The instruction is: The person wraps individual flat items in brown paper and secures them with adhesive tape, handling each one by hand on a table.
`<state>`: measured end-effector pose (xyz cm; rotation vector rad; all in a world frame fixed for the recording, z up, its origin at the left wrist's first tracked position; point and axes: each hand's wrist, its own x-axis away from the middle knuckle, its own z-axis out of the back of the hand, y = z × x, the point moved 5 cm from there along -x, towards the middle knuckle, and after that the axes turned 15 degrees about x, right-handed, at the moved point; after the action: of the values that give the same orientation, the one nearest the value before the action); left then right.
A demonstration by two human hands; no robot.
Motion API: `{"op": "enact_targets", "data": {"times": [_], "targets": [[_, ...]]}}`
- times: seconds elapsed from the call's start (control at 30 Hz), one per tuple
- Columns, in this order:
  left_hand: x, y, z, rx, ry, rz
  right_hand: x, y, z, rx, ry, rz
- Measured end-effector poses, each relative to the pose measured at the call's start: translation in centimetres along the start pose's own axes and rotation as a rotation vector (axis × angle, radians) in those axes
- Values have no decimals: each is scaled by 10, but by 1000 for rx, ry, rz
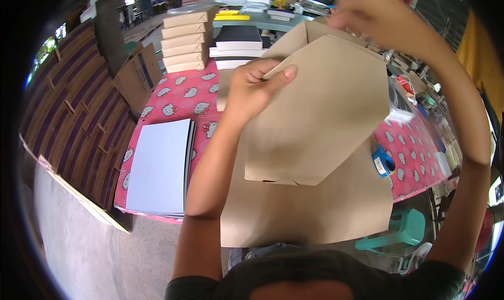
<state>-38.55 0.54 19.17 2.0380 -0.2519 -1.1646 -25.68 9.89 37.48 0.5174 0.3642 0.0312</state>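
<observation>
My left hand (261, 90) grips the left edge of a brown kraft paper parcel (325, 111), its thumb on the near face and its fingers behind. The parcel is tilted up above the table, with creased folds along its bottom edge and paper flaps standing at its far top. At that far top edge is my right hand (365, 16), raised and smeared by motion, its fingers bent; what they hold, if anything, cannot be made out. Under the parcel, a large brown paper sheet (304, 216) lies flat and hangs over the table's near edge.
A pink cat-patterned cloth covers the table (181, 95). White boards (157, 166) lie at left, brown wrapped parcels (184, 42) and black-topped stacks (239, 37) behind. A blue tape dispenser (383, 161) sits at right, with a green stool (401, 229) below. Flattened cartons (79, 111) stand far left.
</observation>
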Motion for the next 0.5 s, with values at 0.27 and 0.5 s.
{"op": "enact_targets", "data": {"times": [0.27, 0.5], "targets": [[17, -4, 25, -207, -10, -439, 228, 116, -209, -945, 208, -544], [126, -79, 44, -60, 115, 259, 288, -12, -511, -1453, -261, -460]]}}
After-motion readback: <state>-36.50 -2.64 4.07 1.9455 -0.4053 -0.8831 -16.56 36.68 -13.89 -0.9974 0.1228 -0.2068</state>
